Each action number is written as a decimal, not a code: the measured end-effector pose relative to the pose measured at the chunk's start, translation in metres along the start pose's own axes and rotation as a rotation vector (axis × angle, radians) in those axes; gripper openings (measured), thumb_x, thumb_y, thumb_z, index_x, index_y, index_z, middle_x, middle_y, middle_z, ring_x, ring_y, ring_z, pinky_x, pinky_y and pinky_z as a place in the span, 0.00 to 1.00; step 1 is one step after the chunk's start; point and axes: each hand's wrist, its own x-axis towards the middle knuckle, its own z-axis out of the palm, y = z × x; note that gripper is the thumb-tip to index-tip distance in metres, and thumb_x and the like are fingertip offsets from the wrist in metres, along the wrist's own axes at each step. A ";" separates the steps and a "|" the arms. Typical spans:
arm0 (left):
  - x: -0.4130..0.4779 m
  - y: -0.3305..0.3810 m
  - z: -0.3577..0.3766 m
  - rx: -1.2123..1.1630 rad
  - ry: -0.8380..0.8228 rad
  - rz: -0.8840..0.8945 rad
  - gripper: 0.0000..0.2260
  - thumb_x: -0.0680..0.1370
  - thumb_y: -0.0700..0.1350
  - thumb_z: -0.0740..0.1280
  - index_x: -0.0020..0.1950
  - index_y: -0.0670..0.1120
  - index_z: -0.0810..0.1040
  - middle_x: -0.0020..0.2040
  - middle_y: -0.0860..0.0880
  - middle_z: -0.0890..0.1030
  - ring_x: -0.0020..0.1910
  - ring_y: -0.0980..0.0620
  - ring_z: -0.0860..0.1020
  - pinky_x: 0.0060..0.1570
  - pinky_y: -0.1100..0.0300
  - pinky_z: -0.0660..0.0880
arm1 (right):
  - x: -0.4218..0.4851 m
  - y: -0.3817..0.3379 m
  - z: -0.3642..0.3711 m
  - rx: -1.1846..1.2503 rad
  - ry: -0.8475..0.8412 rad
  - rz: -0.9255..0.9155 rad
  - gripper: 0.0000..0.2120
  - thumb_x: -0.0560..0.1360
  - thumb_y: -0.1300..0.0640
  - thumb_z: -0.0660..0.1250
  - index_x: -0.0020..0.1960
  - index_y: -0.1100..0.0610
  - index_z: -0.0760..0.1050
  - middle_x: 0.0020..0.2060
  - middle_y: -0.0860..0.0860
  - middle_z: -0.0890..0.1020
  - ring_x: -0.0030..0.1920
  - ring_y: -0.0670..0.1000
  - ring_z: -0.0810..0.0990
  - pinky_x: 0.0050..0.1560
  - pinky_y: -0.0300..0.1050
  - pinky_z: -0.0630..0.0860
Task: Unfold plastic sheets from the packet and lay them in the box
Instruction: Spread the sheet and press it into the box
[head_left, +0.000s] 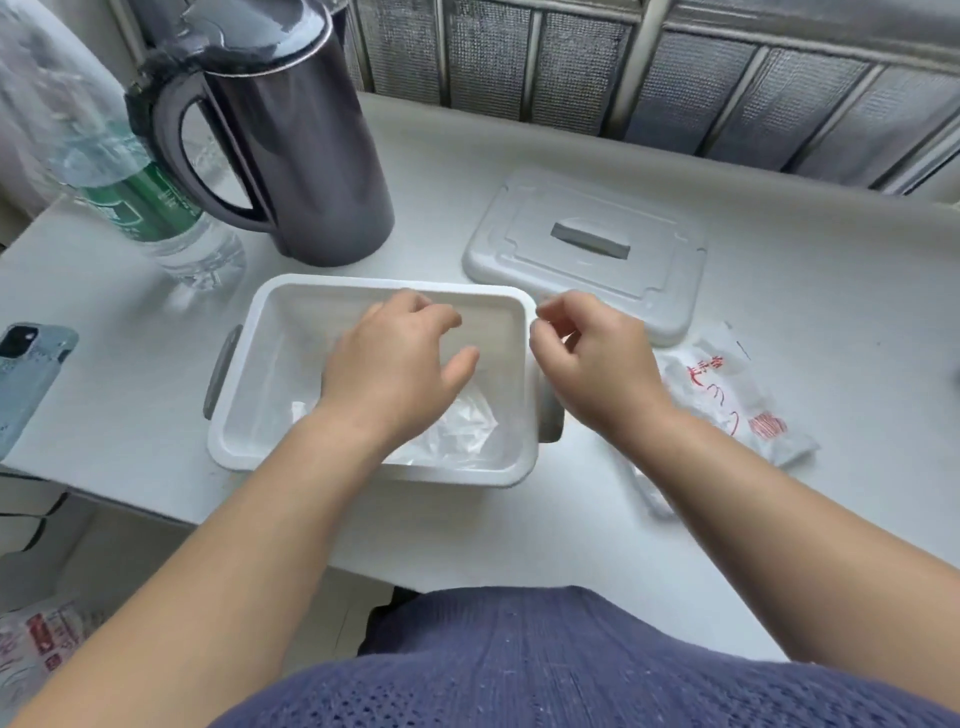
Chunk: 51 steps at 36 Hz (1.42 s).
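White desk (810, 322), crumpled clear sheet (462, 427) in box (332, 283), left hand (395, 364) spread, right hand (597, 364) hold unclear

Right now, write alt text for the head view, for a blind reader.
A left hand hovers over an open white box holding crumpled plastic; the right hand curls at its right rim. Lid and packet lie nearby.
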 end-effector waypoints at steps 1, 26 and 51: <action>0.000 0.013 0.006 -0.055 0.038 0.021 0.18 0.78 0.55 0.63 0.66 0.51 0.74 0.64 0.51 0.73 0.63 0.48 0.71 0.57 0.55 0.70 | -0.003 0.010 -0.008 -0.011 -0.007 0.035 0.08 0.75 0.59 0.64 0.52 0.57 0.78 0.39 0.45 0.77 0.39 0.47 0.72 0.39 0.35 0.63; -0.024 0.141 0.165 -1.051 -0.346 -0.664 0.01 0.78 0.40 0.66 0.47 0.44 0.76 0.42 0.48 0.80 0.42 0.49 0.77 0.50 0.53 0.78 | -0.040 0.168 -0.068 -0.251 -0.379 0.474 0.14 0.78 0.50 0.60 0.56 0.60 0.69 0.56 0.60 0.76 0.55 0.59 0.75 0.43 0.44 0.64; 0.014 0.137 0.090 -1.483 0.096 -0.281 0.08 0.82 0.40 0.59 0.44 0.45 0.74 0.38 0.50 0.77 0.37 0.55 0.75 0.38 0.64 0.73 | -0.027 0.163 -0.068 -0.074 -0.386 0.628 0.29 0.76 0.41 0.59 0.68 0.59 0.60 0.61 0.58 0.72 0.61 0.60 0.72 0.51 0.47 0.67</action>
